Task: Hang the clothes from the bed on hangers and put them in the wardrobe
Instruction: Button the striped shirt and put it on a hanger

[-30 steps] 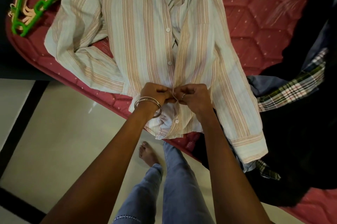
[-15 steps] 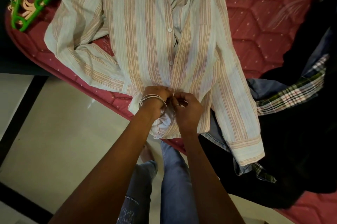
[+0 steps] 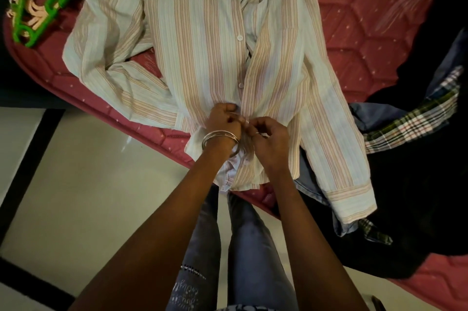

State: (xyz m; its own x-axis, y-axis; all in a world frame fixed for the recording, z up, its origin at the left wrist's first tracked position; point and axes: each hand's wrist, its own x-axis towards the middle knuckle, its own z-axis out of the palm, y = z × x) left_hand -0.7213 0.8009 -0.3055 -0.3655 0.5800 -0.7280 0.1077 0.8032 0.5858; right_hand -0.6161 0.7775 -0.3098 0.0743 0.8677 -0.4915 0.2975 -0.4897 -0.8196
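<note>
Shirt [image 3: 202, 39] lies flat at the bed's [image 3: 354, 32] near edge, soft and light; your left hand [image 3: 222, 120] and right hand [image 3: 271, 138] each pinch its button placket. Lift it by the shoulders; hangers [image 3: 50, 4] wait at the bed's far-left corner.

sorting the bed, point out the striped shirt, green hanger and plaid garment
striped shirt [image 3: 202, 39], head view, left chest panel
green hanger [image 3: 54, 2], head view, middle of its looped bar
plaid garment [image 3: 410, 123], head view, checked band right of the sleeve
</note>
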